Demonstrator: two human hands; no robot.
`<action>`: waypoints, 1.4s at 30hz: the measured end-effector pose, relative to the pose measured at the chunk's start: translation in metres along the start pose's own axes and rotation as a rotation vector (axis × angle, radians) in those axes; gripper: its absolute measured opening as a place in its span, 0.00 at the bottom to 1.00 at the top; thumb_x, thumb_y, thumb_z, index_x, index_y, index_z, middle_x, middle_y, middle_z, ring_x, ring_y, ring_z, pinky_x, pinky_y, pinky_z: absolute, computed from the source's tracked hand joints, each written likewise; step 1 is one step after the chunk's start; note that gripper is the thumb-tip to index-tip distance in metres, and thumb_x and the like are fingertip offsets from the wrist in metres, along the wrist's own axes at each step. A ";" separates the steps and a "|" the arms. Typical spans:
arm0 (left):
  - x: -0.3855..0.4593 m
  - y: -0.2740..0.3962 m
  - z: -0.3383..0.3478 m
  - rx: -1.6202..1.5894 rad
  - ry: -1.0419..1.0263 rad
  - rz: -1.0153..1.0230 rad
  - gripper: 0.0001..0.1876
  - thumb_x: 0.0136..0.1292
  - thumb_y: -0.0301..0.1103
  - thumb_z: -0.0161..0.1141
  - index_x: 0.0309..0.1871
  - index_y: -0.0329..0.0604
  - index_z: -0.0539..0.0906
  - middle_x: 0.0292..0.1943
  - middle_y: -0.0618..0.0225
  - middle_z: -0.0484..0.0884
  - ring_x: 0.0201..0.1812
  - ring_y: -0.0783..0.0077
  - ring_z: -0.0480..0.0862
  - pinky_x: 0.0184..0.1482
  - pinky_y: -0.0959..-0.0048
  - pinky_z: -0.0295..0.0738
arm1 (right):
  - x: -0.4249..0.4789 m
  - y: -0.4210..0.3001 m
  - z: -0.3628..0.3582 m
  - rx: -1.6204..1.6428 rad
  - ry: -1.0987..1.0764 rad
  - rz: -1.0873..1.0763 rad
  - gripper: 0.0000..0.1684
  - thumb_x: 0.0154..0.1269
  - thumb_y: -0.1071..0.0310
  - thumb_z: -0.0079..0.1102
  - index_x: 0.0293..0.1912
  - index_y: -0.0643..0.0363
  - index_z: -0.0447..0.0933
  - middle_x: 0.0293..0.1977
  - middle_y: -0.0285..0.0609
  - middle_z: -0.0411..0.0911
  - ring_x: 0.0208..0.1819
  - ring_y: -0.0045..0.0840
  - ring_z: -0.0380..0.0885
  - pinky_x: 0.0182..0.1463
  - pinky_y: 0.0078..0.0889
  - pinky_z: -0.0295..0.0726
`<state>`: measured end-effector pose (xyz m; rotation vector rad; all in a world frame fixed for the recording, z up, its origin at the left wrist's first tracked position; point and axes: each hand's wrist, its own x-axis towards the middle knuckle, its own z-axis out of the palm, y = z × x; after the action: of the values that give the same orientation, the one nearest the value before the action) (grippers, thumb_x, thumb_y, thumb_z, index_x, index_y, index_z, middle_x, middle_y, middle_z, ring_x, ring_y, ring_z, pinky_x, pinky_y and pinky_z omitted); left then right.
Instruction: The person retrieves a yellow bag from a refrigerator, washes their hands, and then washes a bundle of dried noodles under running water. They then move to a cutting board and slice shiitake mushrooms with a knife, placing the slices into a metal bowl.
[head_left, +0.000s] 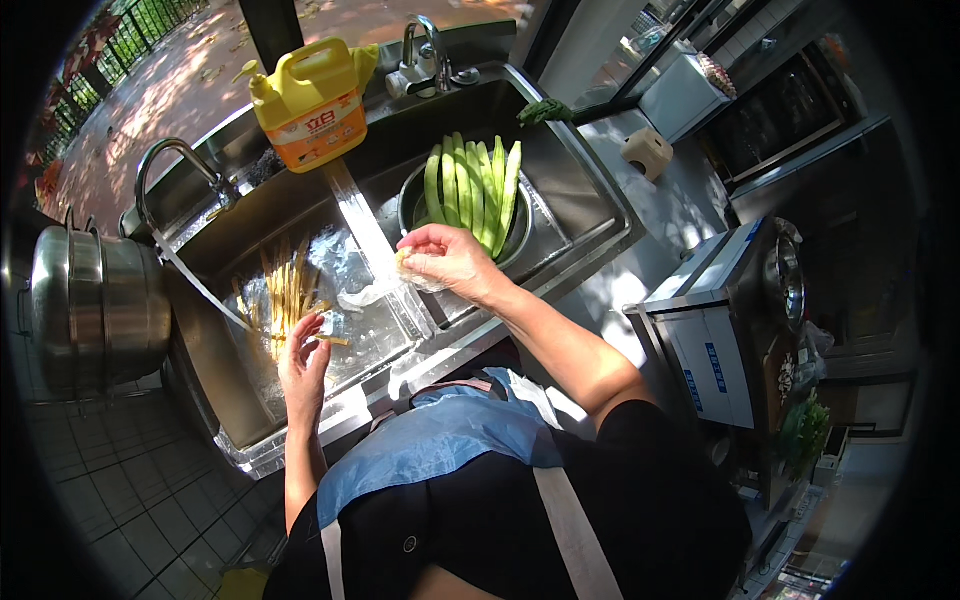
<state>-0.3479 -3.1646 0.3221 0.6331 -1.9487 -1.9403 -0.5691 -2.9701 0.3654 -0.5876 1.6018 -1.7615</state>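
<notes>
Over the left basin (247, 409) of a steel double sink, my left hand (304, 356) has its fingers curled and the thumb apart. Thin yellow-brown strips (281, 292) lie in the wet basin just beyond it, and one short piece shows beside the thumb. My right hand (457, 262) pinches a crumpled clear plastic bag (424, 281) with something yellowish at the fingertips. A wrinkled clear film (367, 294) lies to its left, by the divider (367, 217). Past my right hand, several long pale-green vegetables (476, 180) rest in a round metal bowl (523, 236) in the right basin.
A yellow detergent jug (315, 112) with a pump stands behind the divider. Curved faucets rise at the left (176, 146) and back (424, 37). Large steel pots (97, 311) flank the sink's left side. A dark-green leafy clump (544, 112) sits on the right rim.
</notes>
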 end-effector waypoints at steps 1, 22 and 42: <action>0.010 -0.010 0.006 -0.011 0.019 -0.034 0.19 0.66 0.24 0.58 0.61 0.34 0.73 0.55 0.61 0.79 0.56 0.72 0.77 0.59 0.73 0.70 | -0.003 -0.024 -0.044 -0.155 0.054 -0.054 0.13 0.63 0.72 0.65 0.47 0.64 0.78 0.38 0.36 0.81 0.40 0.16 0.79 0.48 0.17 0.78; 0.060 0.014 0.194 0.451 0.441 -0.358 0.13 0.68 0.26 0.57 0.54 0.33 0.78 0.44 0.64 0.83 0.45 0.75 0.82 0.48 0.77 0.75 | 0.258 0.036 -0.686 -0.802 0.808 -0.055 0.26 0.55 0.61 0.64 0.53 0.62 0.78 0.42 0.49 0.83 0.42 0.33 0.82 0.49 0.33 0.79; -0.298 -0.049 0.072 0.134 1.265 -0.475 0.10 0.66 0.24 0.57 0.49 0.37 0.81 0.40 0.65 0.85 0.42 0.77 0.83 0.45 0.79 0.76 | 0.128 0.286 0.174 -1.288 -1.406 0.629 0.24 0.60 0.57 0.60 0.52 0.60 0.77 0.36 0.46 0.81 0.38 0.31 0.80 0.37 0.42 0.82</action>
<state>-0.1276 -2.9475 0.2958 1.8793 -1.1115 -1.0091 -0.4782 -3.1871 0.0950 -1.2533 1.2880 0.4451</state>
